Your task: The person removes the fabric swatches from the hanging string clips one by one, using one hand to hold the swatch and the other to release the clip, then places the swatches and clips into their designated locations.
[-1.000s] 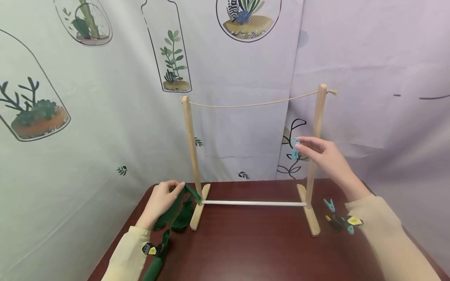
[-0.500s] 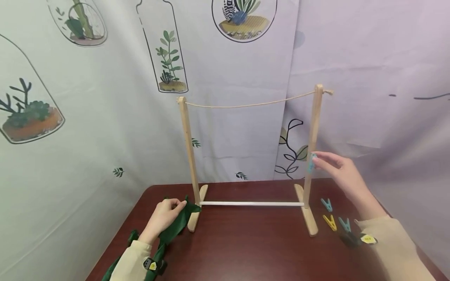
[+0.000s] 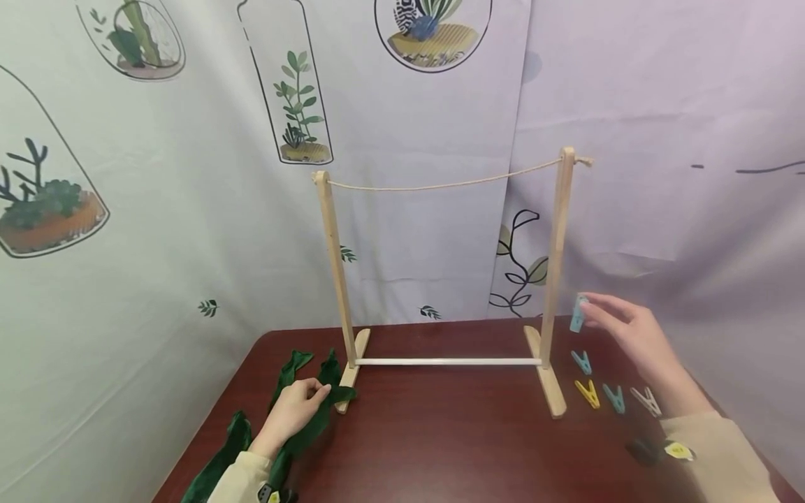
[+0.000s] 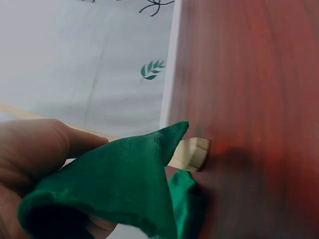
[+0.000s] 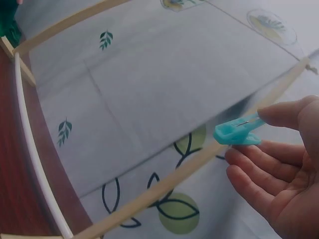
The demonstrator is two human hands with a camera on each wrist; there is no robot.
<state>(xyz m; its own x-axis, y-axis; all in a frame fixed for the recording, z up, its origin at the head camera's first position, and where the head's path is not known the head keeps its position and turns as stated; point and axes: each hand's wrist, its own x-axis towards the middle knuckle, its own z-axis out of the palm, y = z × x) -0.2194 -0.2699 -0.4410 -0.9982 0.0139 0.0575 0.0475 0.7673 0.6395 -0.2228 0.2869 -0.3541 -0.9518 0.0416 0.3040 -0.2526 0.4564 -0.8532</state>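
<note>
My left hand (image 3: 292, 418) pinches a piece of dark green velvety cloth (image 4: 119, 184) between thumb and fingers, low over the table's left side. More green cloth (image 3: 216, 464) lies twisted in strips around that hand and under the wrist; whether it is all one piece I cannot tell. At the right, beyond the stand's post, my right hand (image 3: 632, 335) holds a light blue clothespin (image 5: 239, 130) by its handle ends, thumb above and fingers below. Beneath it on the table lie a blue clothespin (image 3: 581, 362), a yellow clothespin (image 3: 588, 394), a teal clothespin (image 3: 614, 399) and a white clothespin (image 3: 646, 402).
Between the hands stands a wooden rack (image 3: 555, 237) with two upright posts. A thin cord (image 3: 428, 188) sags between the post tops, and a white rod (image 3: 446, 362) joins the feet. A printed curtain (image 3: 415, 244) hangs behind the dark red table (image 3: 465, 440).
My right hand has moved right and down with the blue clothespin, from inside the right post to outside it. My left hand has moved down towards me, drawing the green cloth away from the left foot.
</note>
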